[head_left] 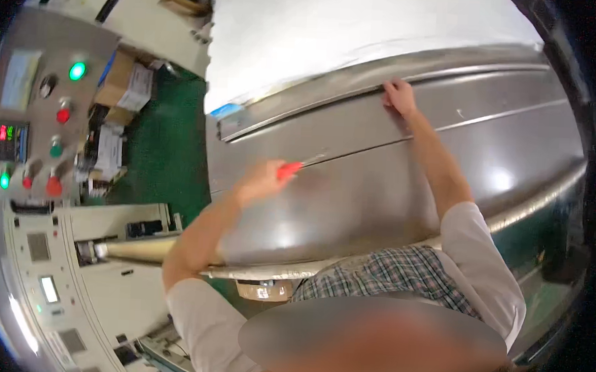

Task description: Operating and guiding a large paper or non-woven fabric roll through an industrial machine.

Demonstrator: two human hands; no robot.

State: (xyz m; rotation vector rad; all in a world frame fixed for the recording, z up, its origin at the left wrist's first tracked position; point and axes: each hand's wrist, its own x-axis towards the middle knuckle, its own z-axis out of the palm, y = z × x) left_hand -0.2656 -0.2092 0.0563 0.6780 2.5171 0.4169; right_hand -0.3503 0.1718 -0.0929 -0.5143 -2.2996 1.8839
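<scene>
My left hand (263, 182) is closed round the red handle of a small tool (289, 171). A thin, light-coloured shaft or blade sticks out of it to the right; its exact kind is too blurred to tell. The tool hovers over or touches a brushed-metal surface (337, 215), near a long seam. Farther off and to the right, my right hand (399, 98) has its fingers curled at the edge of a long, narrow metal strip (479, 73). The strip runs across the surface, with a dark gap along its near side. Beyond it lies a wide white sheet (373, 28).
A control panel (38, 132) with lit buttons and a small display stands at the left. Cardboard boxes (125, 82) sit on the green floor (169, 139). White machine cabinets (117, 284) are at the lower left. A blue piece (228, 110) lies by the sheet's corner.
</scene>
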